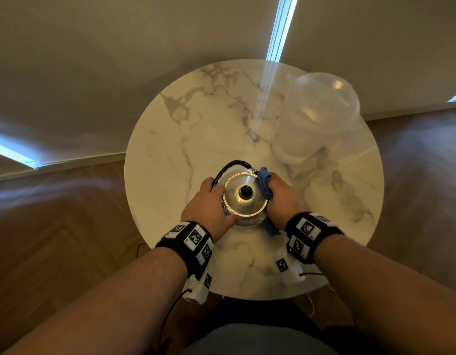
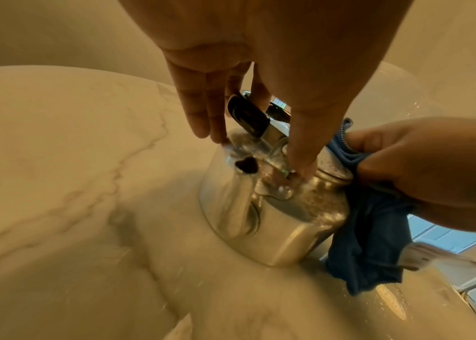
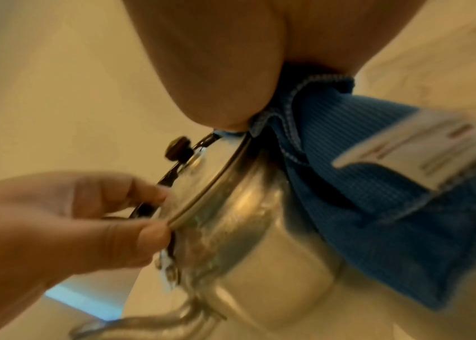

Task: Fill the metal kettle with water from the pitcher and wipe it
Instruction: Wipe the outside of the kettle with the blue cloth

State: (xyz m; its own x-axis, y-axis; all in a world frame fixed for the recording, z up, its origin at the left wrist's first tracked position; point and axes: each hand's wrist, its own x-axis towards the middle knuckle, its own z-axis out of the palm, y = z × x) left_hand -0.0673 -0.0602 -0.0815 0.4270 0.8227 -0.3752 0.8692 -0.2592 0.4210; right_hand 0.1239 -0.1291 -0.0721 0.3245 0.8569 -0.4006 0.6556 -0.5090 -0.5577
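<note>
The metal kettle (image 1: 245, 201) stands lid on at the middle of the round marble table (image 1: 196, 124), its black handle (image 1: 233, 165) tilted away from me. My left hand (image 1: 209, 203) holds its left shoulder, fingers and thumb either side of the handle base (image 2: 248, 117). My right hand (image 1: 280, 198) grips a bunched blue cloth (image 1: 264, 183) and presses it against the kettle's right side. From the left wrist, the cloth (image 2: 370, 241) hangs down to the tabletop beside the kettle (image 2: 283, 218). The clear pitcher (image 1: 316, 119) stands at the back right.
Wooden floor surrounds the small table on every side, and a pale wall runs behind it. A white label (image 3: 423, 147) is sewn to the cloth (image 3: 376, 207). The kettle's spout (image 2: 239, 202) points toward my left wrist. Bare marble lies left of and behind the kettle.
</note>
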